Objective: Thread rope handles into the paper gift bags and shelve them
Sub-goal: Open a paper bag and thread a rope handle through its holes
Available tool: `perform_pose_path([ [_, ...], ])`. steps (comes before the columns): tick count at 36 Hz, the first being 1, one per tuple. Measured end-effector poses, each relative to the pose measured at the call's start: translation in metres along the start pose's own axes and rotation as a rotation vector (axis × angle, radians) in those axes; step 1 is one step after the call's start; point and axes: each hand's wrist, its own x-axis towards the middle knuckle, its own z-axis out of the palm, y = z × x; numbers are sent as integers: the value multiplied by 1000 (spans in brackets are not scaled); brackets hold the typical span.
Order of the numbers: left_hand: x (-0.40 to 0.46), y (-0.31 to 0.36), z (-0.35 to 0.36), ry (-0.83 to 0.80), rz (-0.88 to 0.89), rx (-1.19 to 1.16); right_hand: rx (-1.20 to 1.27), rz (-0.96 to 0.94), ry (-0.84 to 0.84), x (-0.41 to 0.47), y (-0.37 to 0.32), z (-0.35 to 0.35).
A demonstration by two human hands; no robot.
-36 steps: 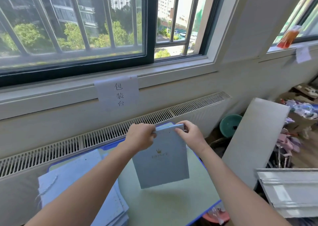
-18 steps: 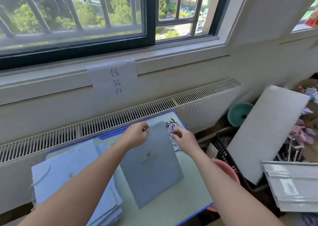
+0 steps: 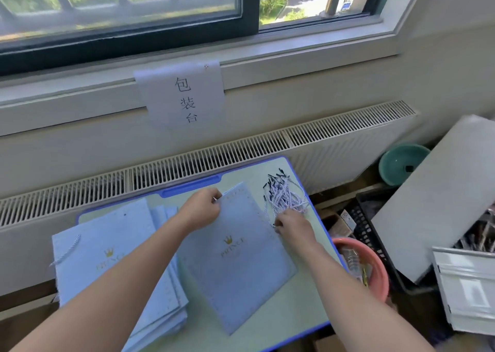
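Note:
A flat light-blue paper gift bag with a gold crown print lies tilted on the small blue-edged table. My left hand pinches the bag's upper left corner. My right hand reaches over the bag's right edge and its curled fingers touch the pile of blue-and-white rope handles at the table's far right corner; whether it holds a rope is hidden. A stack of the same blue bags lies at the left, the top one with a rope handle threaded.
A radiator grille and a windowsill with a paper sign run behind the table. To the right on the floor stand a pink basin, a black crate, a green bowl, a leaning white board and a white box.
The bag has gone from upright between both hands to lying flat on the table. My right hand let go of its top edge and moved right to the rope pile. The view tilted down.

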Motion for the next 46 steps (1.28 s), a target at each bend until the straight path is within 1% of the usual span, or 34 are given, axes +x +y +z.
perform_pose_path([
  [3,-3,-1,-1,-14,-3,-4,-30,16,26,1,-3,-2],
  [6,-7,-4,-3,-28,4,-27,6,41,167,-4,-14,-10],
  [7,-10,-4,-4,-32,12,-43,60,47,219,-6,-19,-15],
  [9,-16,-5,-7,-36,58,-50,244,70,259,-11,-32,-28],
  [13,-27,-3,-11,-40,146,-57,576,107,235,-24,-67,-62],
  [16,-32,0,-10,-35,119,-124,761,44,225,-37,-98,-81],
  [19,-37,2,-10,-19,92,-256,876,-41,175,-48,-122,-85],
  [21,-41,2,-11,-15,68,-348,906,-76,113,-56,-132,-82],
  [24,-47,0,-14,-4,54,-439,919,-66,70,-69,-141,-75],
  [29,-53,-7,-17,45,128,-419,917,-3,55,-82,-147,-66],
  [32,-54,-11,-17,55,170,-427,814,77,97,-78,-148,-62],
  [34,-57,-12,-17,70,203,-406,813,179,141,-73,-149,-64],
  [38,-65,-7,-18,102,274,-295,976,309,171,-67,-160,-76],
  [42,-68,-4,-21,126,357,-188,1058,361,195,-60,-166,-81],
  [46,-69,-5,-24,137,355,-161,1116,355,202,-58,-172,-85],
])
